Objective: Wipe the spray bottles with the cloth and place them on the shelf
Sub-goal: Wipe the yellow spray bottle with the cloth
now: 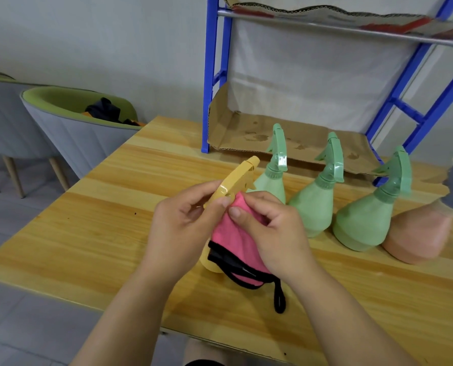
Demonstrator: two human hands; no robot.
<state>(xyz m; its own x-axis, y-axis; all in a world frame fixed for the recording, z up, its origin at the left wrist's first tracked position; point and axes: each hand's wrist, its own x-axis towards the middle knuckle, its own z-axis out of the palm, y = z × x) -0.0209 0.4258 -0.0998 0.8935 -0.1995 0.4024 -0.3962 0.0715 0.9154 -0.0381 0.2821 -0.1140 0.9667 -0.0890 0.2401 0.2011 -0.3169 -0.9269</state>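
While our left hand (183,220) pinches the yellow spray bottle (237,178) by its trigger head, our right hand (270,233) clasps the pink cloth (233,233) around its neck just beneath. Three green bottles (315,207) and a peach bottle (420,233) stand right of the grip, before the shelf (212,75).

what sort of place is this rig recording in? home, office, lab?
Probably an office or meeting room staged for recording, though I can't be sure. Cues: a wooden table, grey-and-green tub chairs beside it, and a blue metal shelf rack lined with cardboard standing on it.
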